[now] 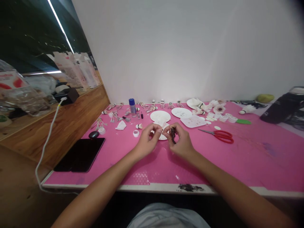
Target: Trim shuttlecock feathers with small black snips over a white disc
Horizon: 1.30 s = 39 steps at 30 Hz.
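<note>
My left hand is closed in a pinch above the pink tabletop, thumb against fingertips. A tiny piece seems to be between its fingertips, and a pale, thin piece shows just above them. Close beside it, my right hand pinches toward the same spot. In its curled fingers it holds a small dark tool, whose kind I cannot make out. Below and behind the fingertips lies a small white disc, partly hidden by my hands. A small round jar stands left of my left hand.
Red-handled scissors lie to the right. Behind my hands are white plates, a white tray and a blue-capped bottle. Several shuttlecocks line the back. A black tablet lies left, a black flask far right.
</note>
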Each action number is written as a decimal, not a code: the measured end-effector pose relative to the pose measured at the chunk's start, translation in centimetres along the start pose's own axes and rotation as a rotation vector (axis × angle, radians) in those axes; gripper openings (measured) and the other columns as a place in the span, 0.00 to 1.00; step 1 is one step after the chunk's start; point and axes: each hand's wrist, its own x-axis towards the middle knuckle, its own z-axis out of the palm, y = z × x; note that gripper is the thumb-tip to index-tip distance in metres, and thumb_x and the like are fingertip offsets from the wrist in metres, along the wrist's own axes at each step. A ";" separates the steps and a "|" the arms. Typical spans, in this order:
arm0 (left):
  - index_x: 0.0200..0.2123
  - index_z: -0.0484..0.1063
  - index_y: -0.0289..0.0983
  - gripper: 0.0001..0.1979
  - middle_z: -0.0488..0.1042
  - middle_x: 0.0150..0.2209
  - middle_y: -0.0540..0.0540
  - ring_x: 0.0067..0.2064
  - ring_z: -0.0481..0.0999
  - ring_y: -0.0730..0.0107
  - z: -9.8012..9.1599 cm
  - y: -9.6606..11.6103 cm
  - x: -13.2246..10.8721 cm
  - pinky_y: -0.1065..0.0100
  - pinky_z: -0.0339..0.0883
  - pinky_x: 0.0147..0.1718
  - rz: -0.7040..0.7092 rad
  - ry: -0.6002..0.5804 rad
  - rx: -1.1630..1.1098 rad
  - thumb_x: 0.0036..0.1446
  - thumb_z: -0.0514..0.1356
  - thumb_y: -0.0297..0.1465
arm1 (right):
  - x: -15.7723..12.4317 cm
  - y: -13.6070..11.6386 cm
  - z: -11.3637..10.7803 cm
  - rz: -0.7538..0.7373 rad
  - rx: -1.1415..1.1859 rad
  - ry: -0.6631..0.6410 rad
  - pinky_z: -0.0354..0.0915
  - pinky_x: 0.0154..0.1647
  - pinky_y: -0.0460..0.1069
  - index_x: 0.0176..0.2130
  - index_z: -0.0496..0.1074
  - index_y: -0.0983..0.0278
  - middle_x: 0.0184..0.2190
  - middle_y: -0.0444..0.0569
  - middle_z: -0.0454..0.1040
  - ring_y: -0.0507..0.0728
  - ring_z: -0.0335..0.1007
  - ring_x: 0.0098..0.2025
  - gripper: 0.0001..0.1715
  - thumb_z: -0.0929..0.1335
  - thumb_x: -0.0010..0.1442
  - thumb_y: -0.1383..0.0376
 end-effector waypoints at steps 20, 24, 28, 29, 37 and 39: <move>0.37 0.76 0.37 0.14 0.74 0.35 0.47 0.36 0.73 0.69 0.4 -0.6 0.0 0.68 0.67 0.36 -0.019 0.094 -0.056 0.66 0.62 0.43 | 0.0 -0.5 0.5 0.129 0.099 0.003 0.61 0.30 0.49 0.37 0.61 0.58 0.32 0.44 0.72 0.52 0.61 0.27 0.13 0.72 0.62 0.65; 0.36 0.77 0.37 0.14 0.76 0.35 0.45 0.37 0.75 0.68 0.2 -0.5 0.1 0.67 0.68 0.36 -0.031 0.083 -0.082 0.65 0.64 0.42 | 0.0 -0.5 0.5 0.137 0.125 -0.004 0.61 0.31 0.49 0.37 0.62 0.58 0.32 0.43 0.72 0.52 0.61 0.27 0.13 0.72 0.62 0.65; 0.36 0.79 0.36 0.14 0.77 0.36 0.44 0.37 0.76 0.66 0.0 -0.5 0.2 0.66 0.69 0.37 -0.052 0.075 -0.122 0.63 0.66 0.41 | 0.0 -0.4 0.5 0.146 0.140 -0.013 0.60 0.31 0.50 0.37 0.61 0.58 0.32 0.43 0.71 0.52 0.60 0.27 0.14 0.72 0.62 0.65; 0.36 0.80 0.36 0.13 0.78 0.36 0.43 0.38 0.76 0.66 -0.1 -0.5 0.3 0.66 0.70 0.37 -0.054 0.071 -0.134 0.62 0.67 0.41 | 0.0 -0.4 0.5 0.150 0.146 -0.017 0.60 0.31 0.50 0.37 0.61 0.58 0.32 0.43 0.71 0.52 0.60 0.27 0.14 0.72 0.62 0.65; 0.34 0.81 0.35 0.15 0.79 0.32 0.44 0.35 0.77 0.67 -0.6 -0.7 0.8 0.66 0.70 0.37 -0.111 0.014 -0.253 0.55 0.72 0.43 | 0.1 -0.4 0.4 0.157 0.189 -0.042 0.59 0.31 0.50 0.36 0.59 0.58 0.32 0.42 0.70 0.52 0.60 0.28 0.17 0.73 0.62 0.64; 0.34 0.81 0.35 0.16 0.79 0.32 0.45 0.35 0.77 0.67 -0.8 -0.9 0.9 0.66 0.70 0.38 -0.141 -0.030 -0.297 0.54 0.73 0.43 | 0.2 -0.4 0.3 0.151 0.177 -0.049 0.58 0.30 0.49 0.35 0.58 0.58 0.32 0.42 0.70 0.52 0.59 0.27 0.18 0.73 0.62 0.64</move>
